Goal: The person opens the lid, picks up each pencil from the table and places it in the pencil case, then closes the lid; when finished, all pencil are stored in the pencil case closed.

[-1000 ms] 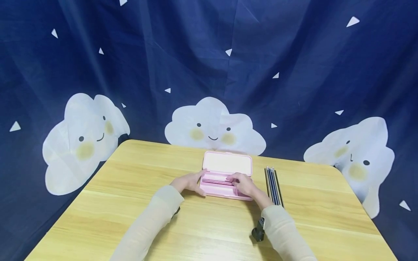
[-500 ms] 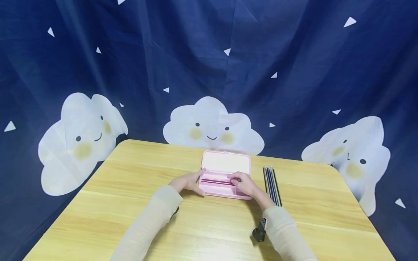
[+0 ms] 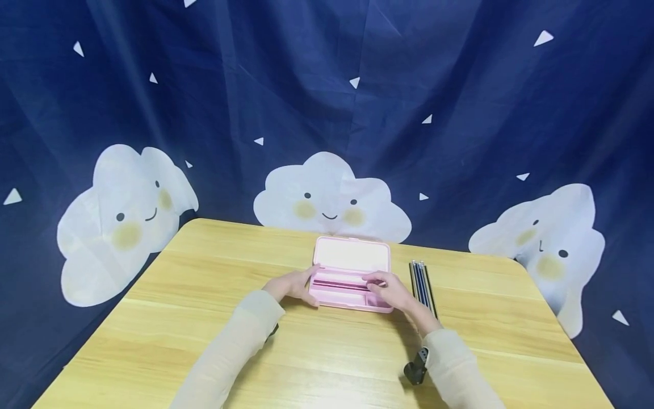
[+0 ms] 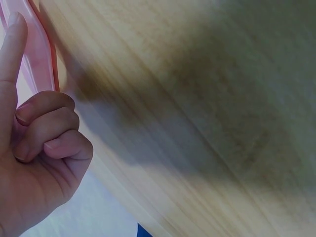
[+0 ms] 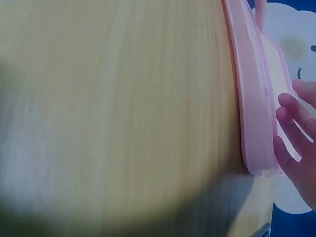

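A pink pencil case (image 3: 337, 296) lies on the table with its lid (image 3: 352, 254) tipped back. Dark red pencils (image 3: 338, 284) lie lengthwise in its long compartment. At the case's left end, my left hand (image 3: 291, 286) grips it, thumb at the front corner and index finger at the back; in the left wrist view the other fingers are curled in beside the case wall (image 4: 39, 59). My right hand (image 3: 390, 291) is over the right end of the case, close to the pencils' ends. The right wrist view shows its fingers (image 5: 291, 148) loosely bent and spread, with nothing visible between them.
Just right of the case lies a row of dark blue and black pencils (image 3: 421, 284), partly behind my right forearm. A black wrist camera (image 3: 416, 368) hangs below the right sleeve. Behind the wooden table (image 3: 317, 358) hangs a blue curtain (image 3: 306, 85) with clouds.
The red pencils have settled together in the compartment. My right hand has drawn slightly back to the right, its fingers loosening. My left hand stays at the case's left end.
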Tool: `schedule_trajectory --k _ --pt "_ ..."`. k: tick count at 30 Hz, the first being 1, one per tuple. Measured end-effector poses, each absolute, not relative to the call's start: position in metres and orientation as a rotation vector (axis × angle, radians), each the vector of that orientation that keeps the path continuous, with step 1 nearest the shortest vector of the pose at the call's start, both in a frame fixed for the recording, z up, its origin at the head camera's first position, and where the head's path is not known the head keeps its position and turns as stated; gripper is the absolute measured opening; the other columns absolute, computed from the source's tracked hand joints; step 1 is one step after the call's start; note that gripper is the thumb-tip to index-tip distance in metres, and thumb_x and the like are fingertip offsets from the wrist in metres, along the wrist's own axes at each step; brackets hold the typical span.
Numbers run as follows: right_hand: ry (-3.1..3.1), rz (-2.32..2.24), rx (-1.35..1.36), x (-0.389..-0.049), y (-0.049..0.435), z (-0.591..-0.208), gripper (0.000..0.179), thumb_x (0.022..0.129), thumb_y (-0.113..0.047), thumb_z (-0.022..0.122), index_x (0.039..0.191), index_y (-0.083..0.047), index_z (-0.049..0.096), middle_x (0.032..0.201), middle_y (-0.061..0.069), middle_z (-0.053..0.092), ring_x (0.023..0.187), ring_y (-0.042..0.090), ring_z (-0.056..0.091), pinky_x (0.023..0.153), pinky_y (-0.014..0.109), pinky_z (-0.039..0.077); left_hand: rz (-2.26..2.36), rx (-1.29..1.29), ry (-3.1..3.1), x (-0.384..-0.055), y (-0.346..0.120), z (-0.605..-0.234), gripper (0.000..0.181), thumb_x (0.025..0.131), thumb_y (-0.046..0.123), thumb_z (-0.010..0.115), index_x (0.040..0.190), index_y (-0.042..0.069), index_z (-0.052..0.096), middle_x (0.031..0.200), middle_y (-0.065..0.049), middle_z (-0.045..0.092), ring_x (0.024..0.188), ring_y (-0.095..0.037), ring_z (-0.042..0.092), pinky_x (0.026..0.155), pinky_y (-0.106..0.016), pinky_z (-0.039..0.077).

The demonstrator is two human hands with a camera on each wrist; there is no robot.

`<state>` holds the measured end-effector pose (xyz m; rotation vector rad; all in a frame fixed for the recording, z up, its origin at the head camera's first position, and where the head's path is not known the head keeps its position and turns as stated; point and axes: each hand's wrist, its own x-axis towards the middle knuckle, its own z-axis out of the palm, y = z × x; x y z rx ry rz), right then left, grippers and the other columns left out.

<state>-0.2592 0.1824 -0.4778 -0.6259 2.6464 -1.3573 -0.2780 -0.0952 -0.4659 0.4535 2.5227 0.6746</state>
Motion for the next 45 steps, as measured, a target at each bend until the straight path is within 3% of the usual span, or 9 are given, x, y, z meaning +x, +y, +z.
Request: schedule_trajectory --k 7,20,27,35,45 --pt "2.665 -1.379 -0.552 -0.257 0.197 -0.474 0.024 0.088 -0.008 0.056 0.109 0.002 0.063 0.110 0.019 0.062 0.095 0.029 0.058 0.084 0.040 0.048 0.672 0.456 2.522 -0.278 -0.097 -0.465 0.106 0.067 0.039 0.079 0.147 0.017 0.013 0.142 -0.023 0.033 0.129 -0.036 0.034 0.106 -0.047 0.028" --pt "2.753 -1.378 -0.579 -0.257 0.226 -0.469 0.023 0.086 -0.009 0.060 0.107 0.000 0.065 0.108 0.018 0.063 0.091 0.027 0.060 0.076 0.030 0.050 0.677 0.495 2.515 -0.279 -0.096 -0.462 0.106 0.068 0.039 0.079 0.148 0.017 0.012 0.143 -0.022 0.031 0.129 -0.037 0.033 0.107 -0.046 0.027" --pt "2.722 -1.445 -0.605 -0.248 0.226 -0.455 0.024 0.086 -0.001 0.059 0.106 0.010 0.062 0.109 0.026 0.061 0.090 0.030 0.059 0.076 0.024 0.047 0.681 0.481 2.513 -0.280 -0.097 -0.463 0.106 0.068 0.039 0.079 0.148 0.017 0.012 0.144 -0.021 0.031 0.129 -0.037 0.033 0.107 -0.047 0.027" --pt "2.757 -1.410 -0.592 -0.242 0.238 -0.449 0.026 0.087 0.001 0.056 0.108 0.015 0.057 0.104 0.031 0.059 0.082 0.009 0.055 0.069 0.021 0.046 0.662 0.481 2.524 -0.278 -0.097 -0.463 0.107 0.067 0.039 0.079 0.148 0.018 0.012 0.142 -0.023 0.032 0.128 -0.038 0.034 0.106 -0.047 0.028" --pt "2.719 -1.462 -0.480 -0.251 0.270 -0.471 0.030 0.088 -0.006 0.058 0.112 0.012 0.057 0.112 0.029 0.058 0.089 0.000 0.056 0.078 0.018 0.047 0.662 0.488 2.527 -0.275 -0.094 -0.459 0.106 0.068 0.037 0.079 0.147 0.015 0.013 0.142 -0.024 0.033 0.128 -0.038 0.035 0.106 -0.046 0.028"
